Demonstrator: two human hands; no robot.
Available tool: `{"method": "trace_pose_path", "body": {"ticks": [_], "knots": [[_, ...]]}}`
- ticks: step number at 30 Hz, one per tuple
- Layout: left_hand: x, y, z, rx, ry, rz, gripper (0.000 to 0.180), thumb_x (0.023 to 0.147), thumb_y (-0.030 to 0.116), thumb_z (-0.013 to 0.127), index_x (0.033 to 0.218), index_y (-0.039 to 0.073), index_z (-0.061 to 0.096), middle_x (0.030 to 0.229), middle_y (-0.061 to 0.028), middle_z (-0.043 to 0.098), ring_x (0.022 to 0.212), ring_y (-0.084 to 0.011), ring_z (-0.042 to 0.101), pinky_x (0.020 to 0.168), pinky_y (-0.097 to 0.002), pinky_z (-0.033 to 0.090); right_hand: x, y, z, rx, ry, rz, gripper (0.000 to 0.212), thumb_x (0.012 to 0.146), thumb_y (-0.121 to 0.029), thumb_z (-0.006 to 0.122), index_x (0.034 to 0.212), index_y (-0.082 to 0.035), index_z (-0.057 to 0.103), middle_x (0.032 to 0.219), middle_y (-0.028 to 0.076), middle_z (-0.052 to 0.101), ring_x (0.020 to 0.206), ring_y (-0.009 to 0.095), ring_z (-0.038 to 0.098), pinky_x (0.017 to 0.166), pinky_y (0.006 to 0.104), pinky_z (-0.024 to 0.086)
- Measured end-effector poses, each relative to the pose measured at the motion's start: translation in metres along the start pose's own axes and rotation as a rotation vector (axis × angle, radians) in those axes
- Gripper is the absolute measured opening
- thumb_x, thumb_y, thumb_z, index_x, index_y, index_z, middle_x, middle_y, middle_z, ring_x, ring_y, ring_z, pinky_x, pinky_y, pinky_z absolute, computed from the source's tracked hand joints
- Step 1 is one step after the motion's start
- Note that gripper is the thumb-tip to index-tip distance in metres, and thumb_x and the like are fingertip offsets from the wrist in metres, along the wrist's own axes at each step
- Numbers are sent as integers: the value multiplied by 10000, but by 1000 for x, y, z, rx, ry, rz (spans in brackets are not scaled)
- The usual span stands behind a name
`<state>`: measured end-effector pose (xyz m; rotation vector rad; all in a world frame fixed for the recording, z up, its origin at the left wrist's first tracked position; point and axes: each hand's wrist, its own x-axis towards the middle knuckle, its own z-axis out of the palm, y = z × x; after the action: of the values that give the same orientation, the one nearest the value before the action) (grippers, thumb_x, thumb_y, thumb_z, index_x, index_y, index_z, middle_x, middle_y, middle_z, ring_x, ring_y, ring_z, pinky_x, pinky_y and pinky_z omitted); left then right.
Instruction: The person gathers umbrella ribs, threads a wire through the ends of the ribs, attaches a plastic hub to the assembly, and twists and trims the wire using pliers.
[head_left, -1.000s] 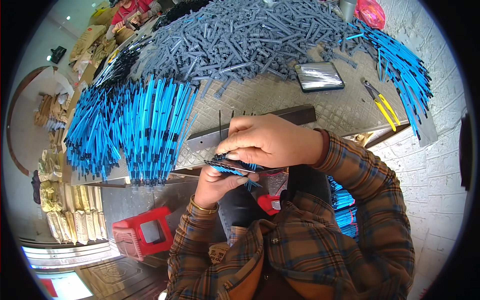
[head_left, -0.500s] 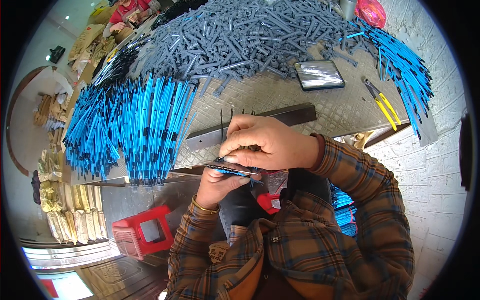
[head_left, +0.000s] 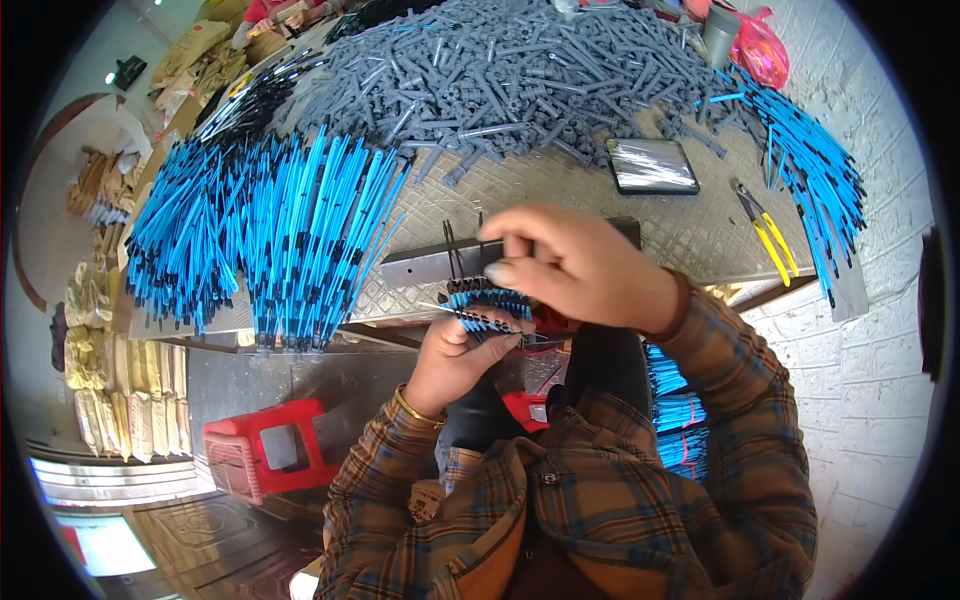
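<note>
My left hand is closed around a bundle of thin blue rods with black ends, held above my lap at the table's near edge. The black ends face up and lie in rows. Beside the bundle, my right hand hovers with thumb and forefinger apart and nothing visible between them; motion blurs it a little. Thin dark rods stick up just beyond the bundle, in front of a dark metal bar on the table.
A large heap of grey plastic parts covers the table's far side. Blue rods are piled at left, more blue rods at right. Also there: a black tray of silvery pins, yellow-handled pliers, a red stool below.
My right hand has lifted off the bundle and moved right, its thumb and forefinger parting. The bundle has tilted, so its rows of black ends now show. The whole view has shifted slightly.
</note>
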<state>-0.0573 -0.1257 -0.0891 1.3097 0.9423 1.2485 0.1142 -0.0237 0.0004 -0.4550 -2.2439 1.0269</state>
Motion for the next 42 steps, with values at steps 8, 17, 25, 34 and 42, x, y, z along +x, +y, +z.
{"method": "trace_pose_path", "body": {"ticks": [8, 17, 25, 34, 42], "knots": [[2, 0, -3, 26, -48, 37, 161, 844, -48, 575, 993, 12, 594, 986, -63, 654, 943, -132, 597, 834, -280, 471, -17, 10, -12, -135, -81, -20, 121, 842, -141, 584, 898, -34, 571, 735, 114, 575, 652, 274, 563, 574, 341, 431], [1, 7, 5, 3, -11, -53, 193, 851, -55, 547, 1008, 16, 635, 987, -50, 657, 942, -133, 602, 835, -268, 464, -7, 7, -13, -233, -146, -36, 134, 854, -165, 568, 871, -32, 567, 787, 130, 585, 706, 323, 567, 620, 376, 444], [-5, 11, -1, -61, 56, -163, 195, 841, -66, 538, 1002, -14, 635, 978, -85, 657, 952, -163, 605, 857, -286, 456, -7, 31, -45, -180, -88, 149, 128, 850, -171, 570, 907, -57, 573, 828, 122, 598, 745, 314, 581, 643, 381, 456], [1, 13, -4, -54, 34, -156, 171, 853, 1, 548, 1017, -12, 592, 977, -180, 651, 929, -267, 624, 859, -382, 473, -36, 166, -136, -939, -16, 347, 144, 833, -198, 545, 897, -70, 560, 877, 139, 599, 823, 343, 586, 695, 441, 465], [-1, 16, 4, -110, 78, -150, 176, 861, 49, 562, 1025, -11, 586, 975, -189, 650, 933, -288, 623, 863, -407, 469, -40, 161, -137, -846, 107, 315, 137, 855, -186, 523, 879, -52, 529, 822, 149, 567, 795, 368, 557, 657, 447, 436]]}}
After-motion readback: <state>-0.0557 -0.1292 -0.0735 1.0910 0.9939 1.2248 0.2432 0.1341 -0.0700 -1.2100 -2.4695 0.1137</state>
